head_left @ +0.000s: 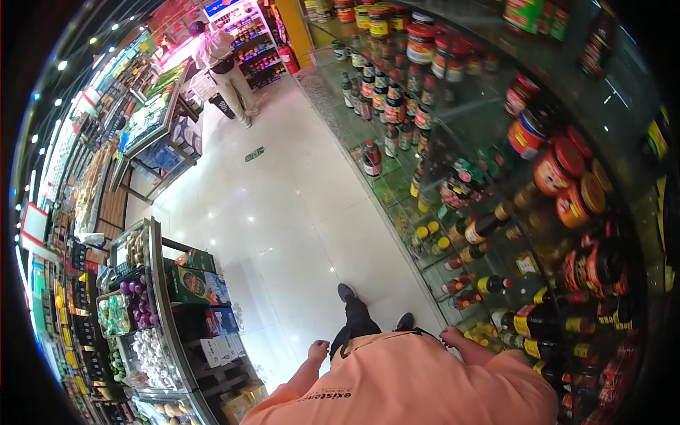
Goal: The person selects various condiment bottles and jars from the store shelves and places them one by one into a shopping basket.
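Note:
Both arms hang beside the orange shirt (418, 375). My left hand (318, 350) is at the left of the shirt, over the pale floor, with its fingers curled; nothing can be made out in it. At the right of the shirt, my right hand (450, 336) is near the lower edge of the glass shelves (397, 212), also with curled fingers, and no held object shows. Sauce bottles (538, 322) and jars (559, 166) with red and yellow labels stand on those shelves.
A tiled aisle (283, 212) runs forward from my feet. On the left are a produce stand (152, 283) with purple vegetables (139, 303) and a vegetable table (152, 117). Another person (223, 64) stands farther up the aisle beside a basket (203, 85).

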The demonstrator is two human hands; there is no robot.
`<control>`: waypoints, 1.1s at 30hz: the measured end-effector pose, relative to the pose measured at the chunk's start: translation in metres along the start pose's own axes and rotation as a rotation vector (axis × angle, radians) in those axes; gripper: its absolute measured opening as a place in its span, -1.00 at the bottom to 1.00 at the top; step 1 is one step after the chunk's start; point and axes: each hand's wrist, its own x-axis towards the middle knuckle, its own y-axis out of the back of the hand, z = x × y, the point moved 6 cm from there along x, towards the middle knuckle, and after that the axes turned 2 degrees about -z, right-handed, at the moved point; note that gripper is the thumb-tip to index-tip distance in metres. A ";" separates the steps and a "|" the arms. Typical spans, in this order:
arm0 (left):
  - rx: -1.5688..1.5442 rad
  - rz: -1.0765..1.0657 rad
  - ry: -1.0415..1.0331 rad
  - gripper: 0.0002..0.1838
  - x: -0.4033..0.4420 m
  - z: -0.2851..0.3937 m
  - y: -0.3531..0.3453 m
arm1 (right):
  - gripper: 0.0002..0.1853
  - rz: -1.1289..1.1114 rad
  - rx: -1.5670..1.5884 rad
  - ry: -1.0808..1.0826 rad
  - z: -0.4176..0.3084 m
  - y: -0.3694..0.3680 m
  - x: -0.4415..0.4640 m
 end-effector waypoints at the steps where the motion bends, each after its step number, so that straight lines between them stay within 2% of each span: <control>1: -0.078 -0.049 0.073 -0.67 0.006 -0.006 0.004 | -0.71 -0.013 -0.009 0.026 -0.019 -0.001 0.005; 4: -0.190 -0.143 0.186 -0.69 0.021 0.000 0.021 | -0.71 0.005 -0.054 0.092 -0.086 -0.001 0.025; 6: 0.092 -0.161 0.017 -0.68 0.034 0.020 0.042 | -0.71 0.024 -0.046 0.110 -0.135 -0.003 0.043; 10: 0.152 -0.094 -0.073 -0.64 0.105 0.034 0.090 | -0.72 0.045 0.047 0.151 -0.236 -0.010 0.069; 12: 0.079 -0.138 -0.026 -0.63 0.116 0.081 0.118 | -0.74 0.041 0.116 0.182 -0.290 -0.012 0.083; 14: -0.260 -0.119 0.108 -0.63 0.139 0.103 0.149 | -0.77 0.062 0.128 0.260 -0.335 -0.016 0.103; 17: -0.306 -0.104 0.092 -0.64 0.172 0.144 0.194 | -0.77 0.106 0.246 0.333 -0.410 -0.018 0.100; 22: -0.388 -0.043 0.106 -0.65 0.216 0.172 0.234 | -0.76 0.081 0.472 0.431 -0.516 0.012 0.118; 24: -0.380 -0.086 0.135 -0.66 0.230 0.171 0.234 | -0.76 0.320 0.327 0.583 -0.566 0.051 0.115; 26: -0.327 -0.112 0.159 -0.64 0.235 0.172 0.231 | -0.71 0.495 0.341 0.735 -0.611 0.088 0.117; 27: -0.322 -0.112 0.158 -0.64 0.236 0.172 0.232 | -0.71 0.496 0.346 0.733 -0.629 0.103 0.127; 29: -0.035 -0.171 0.016 -0.60 0.242 0.190 0.230 | -0.59 0.676 0.375 0.777 -0.661 0.142 0.154; 30: -0.029 -0.164 0.014 -0.60 0.243 0.198 0.229 | -0.59 0.673 0.384 0.779 -0.675 0.153 0.164; 32: 0.042 -0.065 0.151 -0.55 0.245 0.215 0.237 | -0.47 1.048 0.223 0.713 -0.703 0.182 0.155; 33: 0.154 -0.058 0.130 -0.53 0.252 0.232 0.244 | -0.34 0.889 0.386 0.620 -0.712 0.190 0.167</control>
